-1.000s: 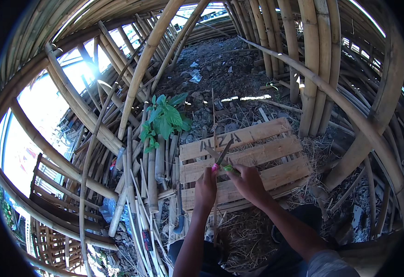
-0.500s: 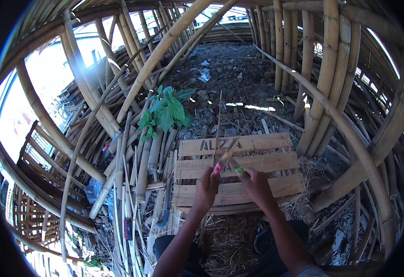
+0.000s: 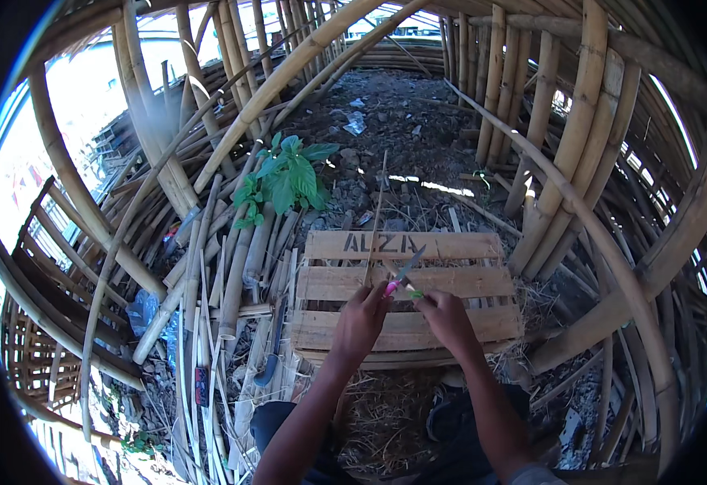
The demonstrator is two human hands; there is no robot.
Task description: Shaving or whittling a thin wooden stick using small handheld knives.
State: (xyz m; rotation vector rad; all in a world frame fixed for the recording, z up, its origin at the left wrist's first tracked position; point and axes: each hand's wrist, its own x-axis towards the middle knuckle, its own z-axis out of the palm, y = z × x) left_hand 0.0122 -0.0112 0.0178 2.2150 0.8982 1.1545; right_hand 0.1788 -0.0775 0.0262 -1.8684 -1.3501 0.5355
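Bamboo poles [image 3: 581,105] flank a slatted crate [image 3: 458,284] beneath hands [image 3: 359,325] holding apparent knives [image 3: 412,263].

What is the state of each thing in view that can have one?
left hand: closed, gripping
right hand: closed, gripping
pink-handled knife: in left hand, bare blade pointing up and right
green-handled knife: in right hand, crossing the other in view; contact unclear
thin stick: rising beside left hand; whether held, unclear
slatted crate: slats uppermost, gaps between
leafy plant: green, upright
blue-handled tool: unheld
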